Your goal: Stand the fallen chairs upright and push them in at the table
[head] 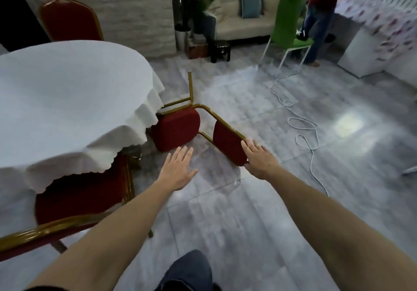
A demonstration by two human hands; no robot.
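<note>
Grey tiled floor [237,223] beside a white-clothed table [67,101]. The fallen chair [180,130] lies on its side at the table's right edge, legs toward the table. Our right hand [259,157], fingers spread, seems to touch the backrest [228,146]; our left hand [178,168] hovers open, empty, positioned to share the lift.

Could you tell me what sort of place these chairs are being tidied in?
Probably a small banquet or function room, perhaps adapted from a living space: a round table under a white cloth, red-and-gold banquet chairs, one fallen, and a cream sofa by the far wall.
</note>
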